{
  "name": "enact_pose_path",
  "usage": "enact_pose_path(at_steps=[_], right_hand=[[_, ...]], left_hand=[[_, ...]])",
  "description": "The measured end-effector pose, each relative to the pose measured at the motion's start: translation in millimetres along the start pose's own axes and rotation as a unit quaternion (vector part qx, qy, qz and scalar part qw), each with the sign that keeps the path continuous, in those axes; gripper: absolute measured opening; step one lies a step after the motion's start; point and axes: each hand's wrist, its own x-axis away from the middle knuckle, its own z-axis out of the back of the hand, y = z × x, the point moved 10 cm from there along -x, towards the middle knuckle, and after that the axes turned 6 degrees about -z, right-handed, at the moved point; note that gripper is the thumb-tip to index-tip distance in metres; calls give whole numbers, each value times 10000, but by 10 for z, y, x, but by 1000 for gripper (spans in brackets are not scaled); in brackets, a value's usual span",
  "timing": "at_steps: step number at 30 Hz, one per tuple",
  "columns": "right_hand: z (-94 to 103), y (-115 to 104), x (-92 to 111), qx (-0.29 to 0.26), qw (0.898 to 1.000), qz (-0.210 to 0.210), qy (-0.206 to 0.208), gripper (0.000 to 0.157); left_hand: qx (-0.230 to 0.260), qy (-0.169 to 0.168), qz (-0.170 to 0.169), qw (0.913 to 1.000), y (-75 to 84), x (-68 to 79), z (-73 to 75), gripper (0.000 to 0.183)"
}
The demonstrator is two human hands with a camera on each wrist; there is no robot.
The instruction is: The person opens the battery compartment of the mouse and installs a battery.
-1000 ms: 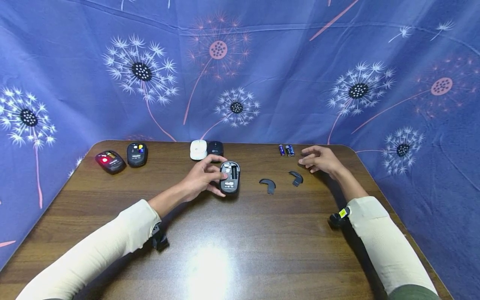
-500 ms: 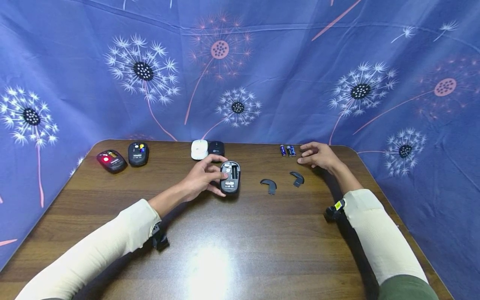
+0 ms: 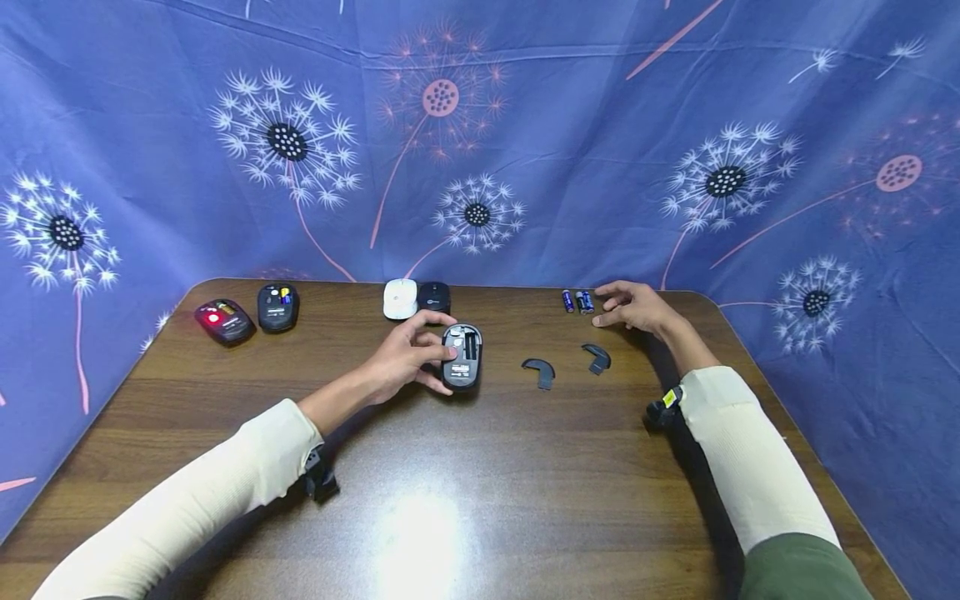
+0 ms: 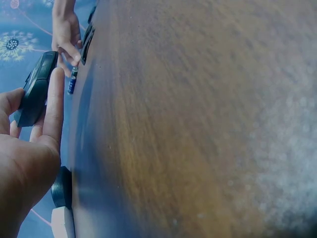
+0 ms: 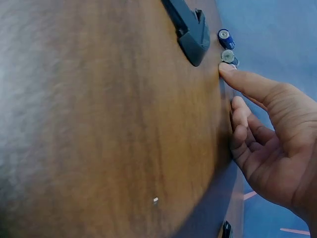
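A blue dandelion-print cloth (image 3: pixel 570 150) hangs behind a brown wood-grain worktop (image 3: pixel 525 483). Two cream sleeves (image 3: pixel 217 467) reach in over it. The left hand (image 3: pixel 405 357) grips an upturned black computer mouse (image 3: pixel 461 371), thumb on its underside, holding it just above the worktop near the middle; its battery compartment lies open. The right hand (image 3: pixel 639 308) is released, its thumb and index finger spread beside the batteries; contact is hard to tell. At far left lie two more upturned mice, one with a red light (image 3: pixel 232 331), the other (image 3: pixel 277 317) just beside it. A white mouse (image 3: pixel 400 300) and a small black mouse (image 3: pixel 434 298) sit side by side at the back edge. Two curved battery covers (image 3: pixel 537 365) lie between the hands. Smallest are the blue batteries (image 3: pixel 567 301), near the back edge.
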Motion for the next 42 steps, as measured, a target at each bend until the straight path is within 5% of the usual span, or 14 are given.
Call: enact_pose_path(at_steps=[12,21,33,42], right_hand=[[-51,-19,-118,214,9985,-37,-493,77],[-96,-128,-160,682,9943,310,-762,72],[-24,-50,-144,227,9938,113,-1080,67],[11,-60,-98,560,9962,66,-659,76]], left_hand=[[9,38,137,9999,-55,0,-12,62],[69,12,82,9999,-90,-12,-35,58],[-21,53,96,9999,-70,4,-9,57],[-42,68,122,9999,-57,-5,-3,58]])
